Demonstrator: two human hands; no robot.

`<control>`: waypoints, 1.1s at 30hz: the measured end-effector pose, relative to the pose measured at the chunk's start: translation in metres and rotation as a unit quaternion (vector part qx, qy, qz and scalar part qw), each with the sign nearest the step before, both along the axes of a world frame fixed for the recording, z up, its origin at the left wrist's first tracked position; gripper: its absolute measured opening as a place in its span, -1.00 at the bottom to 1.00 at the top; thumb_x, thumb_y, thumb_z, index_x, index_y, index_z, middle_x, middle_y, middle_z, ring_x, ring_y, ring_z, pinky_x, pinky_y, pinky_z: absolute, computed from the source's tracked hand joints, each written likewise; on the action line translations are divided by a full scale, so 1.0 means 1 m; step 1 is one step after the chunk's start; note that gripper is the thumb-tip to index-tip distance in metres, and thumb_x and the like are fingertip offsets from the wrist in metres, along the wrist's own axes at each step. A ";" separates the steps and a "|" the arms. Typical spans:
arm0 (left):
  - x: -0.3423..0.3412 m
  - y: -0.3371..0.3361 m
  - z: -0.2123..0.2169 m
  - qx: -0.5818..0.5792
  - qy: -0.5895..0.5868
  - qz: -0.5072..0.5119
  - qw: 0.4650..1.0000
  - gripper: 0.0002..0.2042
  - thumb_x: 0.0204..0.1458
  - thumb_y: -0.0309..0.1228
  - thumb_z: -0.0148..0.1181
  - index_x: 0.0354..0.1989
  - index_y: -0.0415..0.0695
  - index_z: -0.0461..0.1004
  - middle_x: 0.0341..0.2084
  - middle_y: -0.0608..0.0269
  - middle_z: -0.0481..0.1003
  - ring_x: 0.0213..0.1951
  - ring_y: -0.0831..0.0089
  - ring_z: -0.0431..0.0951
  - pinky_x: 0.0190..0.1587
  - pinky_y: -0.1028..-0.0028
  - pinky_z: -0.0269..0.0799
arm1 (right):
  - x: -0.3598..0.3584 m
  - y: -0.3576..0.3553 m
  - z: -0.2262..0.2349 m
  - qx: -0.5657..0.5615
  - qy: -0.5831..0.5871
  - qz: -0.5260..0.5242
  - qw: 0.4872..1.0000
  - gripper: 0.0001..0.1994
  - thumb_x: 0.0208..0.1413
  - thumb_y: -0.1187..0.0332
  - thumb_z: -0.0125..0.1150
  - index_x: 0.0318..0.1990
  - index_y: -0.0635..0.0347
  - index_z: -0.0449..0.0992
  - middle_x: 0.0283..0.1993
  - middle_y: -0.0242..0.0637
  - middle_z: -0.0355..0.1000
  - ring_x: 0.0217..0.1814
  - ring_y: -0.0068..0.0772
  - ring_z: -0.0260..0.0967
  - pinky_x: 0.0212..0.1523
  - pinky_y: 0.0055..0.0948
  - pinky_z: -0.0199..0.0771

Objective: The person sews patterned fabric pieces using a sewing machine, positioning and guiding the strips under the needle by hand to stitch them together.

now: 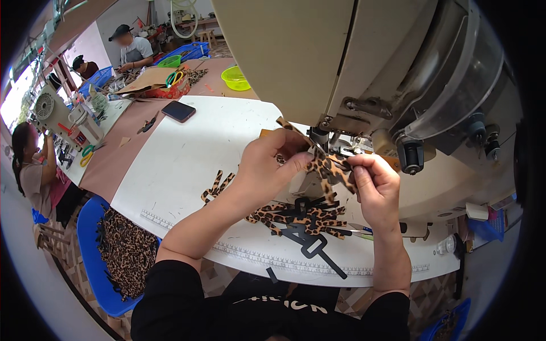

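My left hand [272,162] pinches a leopard-print strap piece [325,170] between thumb and fingers, beside the needle area of a large beige sewing machine [284,51]. On the other side of the piece, my right hand [376,184] grips its right end with thumb and forefinger. One strip of it sticks up past my left fingers, and another hangs down between my hands. Below them, a loose pile of leopard-print straps [313,219] lies on the white table [170,165]. Among these is a black strap with a slotted loop [313,245].
At the left, a blue basket [91,273] holds many leopard-print pieces. A phone [178,111] and small snips [148,123] lie on the far left of the work surface. A yellow-green bowl [235,78] stands behind. Other people work at the far left.
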State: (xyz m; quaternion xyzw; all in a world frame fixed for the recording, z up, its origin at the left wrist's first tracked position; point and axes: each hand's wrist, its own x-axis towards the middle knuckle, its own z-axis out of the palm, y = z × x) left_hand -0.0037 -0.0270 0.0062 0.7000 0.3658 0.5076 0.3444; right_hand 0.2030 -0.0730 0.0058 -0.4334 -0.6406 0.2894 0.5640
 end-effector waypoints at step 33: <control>0.027 0.021 -0.018 0.413 0.046 -0.011 0.910 -0.85 -0.07 -0.51 0.27 -0.29 -0.11 0.53 -0.29 0.27 0.53 -0.25 0.32 0.50 -0.19 0.38 0.36 | -0.002 -0.007 -0.002 0.065 -0.145 0.055 0.986 -0.64 0.08 0.64 0.08 0.07 0.31 0.32 -0.53 -0.38 0.39 -0.50 -0.69 0.29 -0.46 -0.64 0.32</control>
